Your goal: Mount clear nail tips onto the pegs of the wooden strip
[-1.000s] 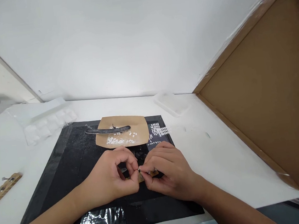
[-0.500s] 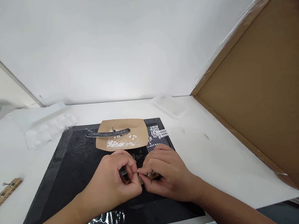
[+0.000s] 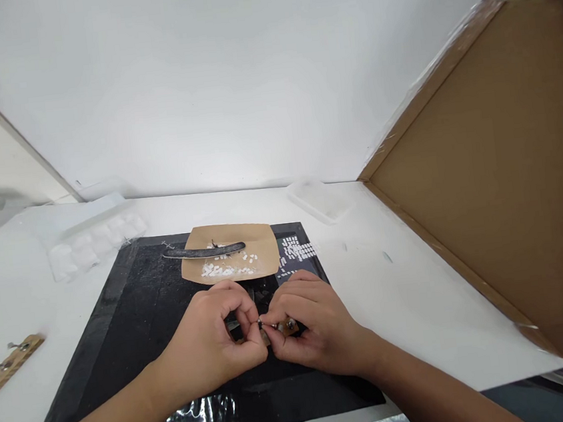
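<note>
My left hand (image 3: 223, 328) and my right hand (image 3: 316, 321) meet over the black mat (image 3: 172, 316), fingertips pinched close together. Between them is a tiny dark item (image 3: 260, 323), too small to make out; both hands seem to grip it. Under and behind my right fingers, a wooden strip with metal parts (image 3: 288, 326) partly shows. Beyond my hands lies a brown card (image 3: 265, 246) bearing small white pieces (image 3: 222, 269) and a dark curved file (image 3: 205, 252). More white pieces (image 3: 298, 248) stick on a dark sheet to its right.
A clear tray with rounded compartments (image 3: 96, 240) lies at the back left, and a shallow clear tray (image 3: 318, 200) at the back right. Another wooden strip with metal clips (image 3: 11, 367) rests at far left. Cardboard (image 3: 488, 169) stands along the right side.
Both hands stay nearly in place, with only a slight shift of the fingers. A little more of the wooden strip shows by my right fingers.
</note>
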### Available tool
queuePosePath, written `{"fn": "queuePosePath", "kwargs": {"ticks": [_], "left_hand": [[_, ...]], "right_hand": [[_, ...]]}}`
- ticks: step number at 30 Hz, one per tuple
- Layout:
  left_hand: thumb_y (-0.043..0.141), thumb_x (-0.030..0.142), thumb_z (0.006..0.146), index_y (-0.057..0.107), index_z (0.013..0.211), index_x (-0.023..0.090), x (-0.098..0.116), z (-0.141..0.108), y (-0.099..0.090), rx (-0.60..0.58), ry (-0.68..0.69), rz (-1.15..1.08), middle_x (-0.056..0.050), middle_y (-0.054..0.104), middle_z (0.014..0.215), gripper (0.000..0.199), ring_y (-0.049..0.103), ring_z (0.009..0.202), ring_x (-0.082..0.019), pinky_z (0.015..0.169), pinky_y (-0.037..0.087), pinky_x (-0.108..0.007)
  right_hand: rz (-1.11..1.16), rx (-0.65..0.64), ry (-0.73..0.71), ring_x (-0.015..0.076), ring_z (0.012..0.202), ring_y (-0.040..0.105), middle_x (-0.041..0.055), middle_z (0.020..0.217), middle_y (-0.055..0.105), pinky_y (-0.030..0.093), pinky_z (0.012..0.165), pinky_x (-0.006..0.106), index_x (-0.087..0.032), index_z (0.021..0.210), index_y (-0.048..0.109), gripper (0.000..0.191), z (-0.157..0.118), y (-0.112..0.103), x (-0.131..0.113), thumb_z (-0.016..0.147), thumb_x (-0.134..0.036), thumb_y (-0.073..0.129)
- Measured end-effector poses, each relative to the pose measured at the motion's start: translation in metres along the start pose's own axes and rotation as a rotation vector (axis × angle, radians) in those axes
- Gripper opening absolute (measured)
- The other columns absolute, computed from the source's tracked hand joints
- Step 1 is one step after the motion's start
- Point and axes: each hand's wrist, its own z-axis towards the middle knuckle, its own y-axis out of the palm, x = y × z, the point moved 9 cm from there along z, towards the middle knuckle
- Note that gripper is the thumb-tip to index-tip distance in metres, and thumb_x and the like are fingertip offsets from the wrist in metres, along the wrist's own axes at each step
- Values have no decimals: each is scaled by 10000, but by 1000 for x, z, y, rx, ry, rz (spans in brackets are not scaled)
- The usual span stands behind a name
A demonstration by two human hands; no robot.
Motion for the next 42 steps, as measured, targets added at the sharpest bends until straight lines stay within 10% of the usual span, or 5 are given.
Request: {"fn": "queuePosePath", "kwargs": {"ticks": [20, 34, 42], "left_hand": [[714, 164, 775, 666, 721, 146, -13, 4, 4, -86, -130, -261, -36, 679, 847, 75, 597, 679, -100, 529, 447, -165], [783, 195, 900, 758, 987, 195, 23, 3, -22, 106, 387, -111, -82, 715, 936, 90, 674, 994, -206, 505, 560, -149], [766, 144, 947, 725, 1086, 223, 47, -9, -28, 141, 758, 270, -36, 726, 941, 165, 646, 916, -185, 959, 579, -420]], "right_hand": [[326, 43, 223, 124, 649, 693, -20, 776, 785, 504, 725, 316, -220, 880, 729, 78, -2, -3, 20, 844, -163, 768], [582, -57, 353, 152, 756, 765, 37, 841, 812, 601, 706, 267, -186, 980, 731, 102, -5, 6, 33, 998, -286, 718], [619, -116, 342, 144, 826, 759, 34, 891, 792, 602, 771, 267, -183, 986, 735, 148, -2, 9, 31, 1036, -312, 683]]}}
